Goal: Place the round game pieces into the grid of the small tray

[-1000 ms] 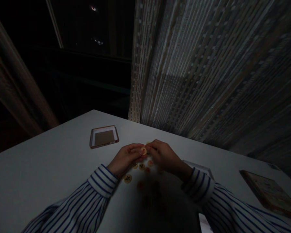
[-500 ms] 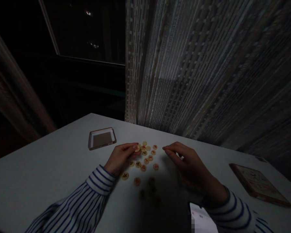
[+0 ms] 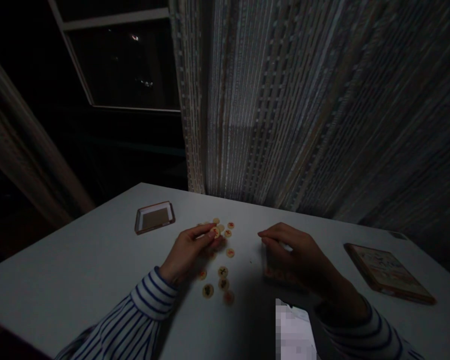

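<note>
The left hand (image 3: 187, 253) pinches one round Chinese chess piece (image 3: 215, 232) between the thumb and the first fingers, up near the fingertips. That piece is held just over a loose bunch of more Chinese chess pieces (image 3: 230, 253) on a white table (image 3: 67, 255). The pieces are flat and pale, with red or dark marks on top. Some lie past the left hand's fingers, and others lie closer to the person, near the left sleeve.

The right hand (image 3: 302, 260) is well apart from the left. Its fingers curl down and in, close to the table. Something small may be tucked under them, with a reddish edge showing, but it is too dark to tell what it is or if the hand is gripping it.

The pieces are all spread out and not in neat rows or stacks. How much is done and how much is left can't be told from this view.

A small square tray (image 3: 161, 206) with a pale rim and a brown bottom sits past the left hand. A flat box (image 3: 390, 272) with a colorful top lies off to the right. Its print is too small to read, and so are the marks on the pieces. Both sleeves have blue and white stripes (image 3: 150, 295).
</note>
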A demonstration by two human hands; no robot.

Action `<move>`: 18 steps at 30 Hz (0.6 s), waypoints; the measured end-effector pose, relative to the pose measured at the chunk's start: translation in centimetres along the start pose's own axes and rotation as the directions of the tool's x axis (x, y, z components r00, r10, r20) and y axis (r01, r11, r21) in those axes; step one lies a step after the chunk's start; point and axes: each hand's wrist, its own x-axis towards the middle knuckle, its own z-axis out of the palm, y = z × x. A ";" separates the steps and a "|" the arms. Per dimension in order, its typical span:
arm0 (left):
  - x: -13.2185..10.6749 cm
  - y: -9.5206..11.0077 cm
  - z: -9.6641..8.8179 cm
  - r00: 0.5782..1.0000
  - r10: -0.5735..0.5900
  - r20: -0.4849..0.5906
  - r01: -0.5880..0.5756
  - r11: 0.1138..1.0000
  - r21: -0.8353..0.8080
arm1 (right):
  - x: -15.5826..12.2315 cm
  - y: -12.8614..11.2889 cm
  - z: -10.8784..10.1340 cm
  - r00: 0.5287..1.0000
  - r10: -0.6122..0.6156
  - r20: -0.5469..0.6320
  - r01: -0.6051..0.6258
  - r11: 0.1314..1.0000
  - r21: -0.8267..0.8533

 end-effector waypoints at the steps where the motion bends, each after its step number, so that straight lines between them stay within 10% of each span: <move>1: -0.2 0.0 0.5 1.000 0.012 0.003 -0.012 0.999 0.039 | -0.1 0.1 -0.3 1.000 -0.022 0.007 0.022 1.000 -0.015; 18: 0.0 -1.8 9.2 0.988 0.129 0.091 -0.140 0.982 0.126 | -1.3 2.1 -2.7 0.978 0.025 0.206 -0.012 0.998 -0.065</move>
